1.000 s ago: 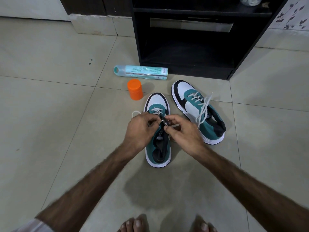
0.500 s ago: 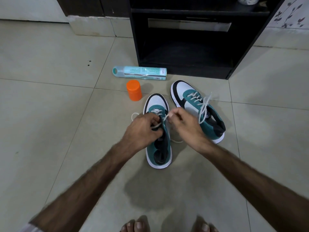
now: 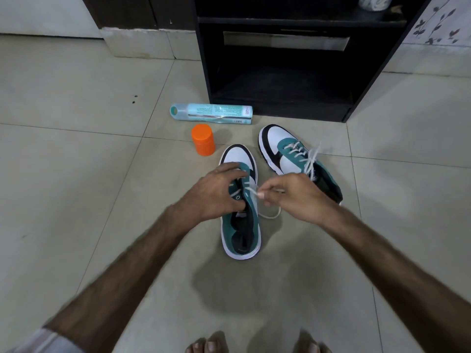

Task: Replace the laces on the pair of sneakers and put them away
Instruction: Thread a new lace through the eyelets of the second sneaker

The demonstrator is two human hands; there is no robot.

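2 sneakers (image 3: 240,200), 1 lace (image 3: 252,193) pinched by right hand (image 3: 293,197); left hand (image 3: 214,192) grips sneaker.

Looks like a home, floor level near an entry or storage corner. Large glossy beige floor tiles (image 3: 76,174) with visible grout lines, black wooden shelf unit (image 3: 280,80) with open compartments standing on them, wall with a leaf-pattern print (image 3: 438,21) at top right. Household clutter on the floor: teal spray can (image 3: 211,113) lying on its side, its orange cap (image 3: 203,140) upright just beside it. Person's bare toes (image 3: 206,346) on the tiles
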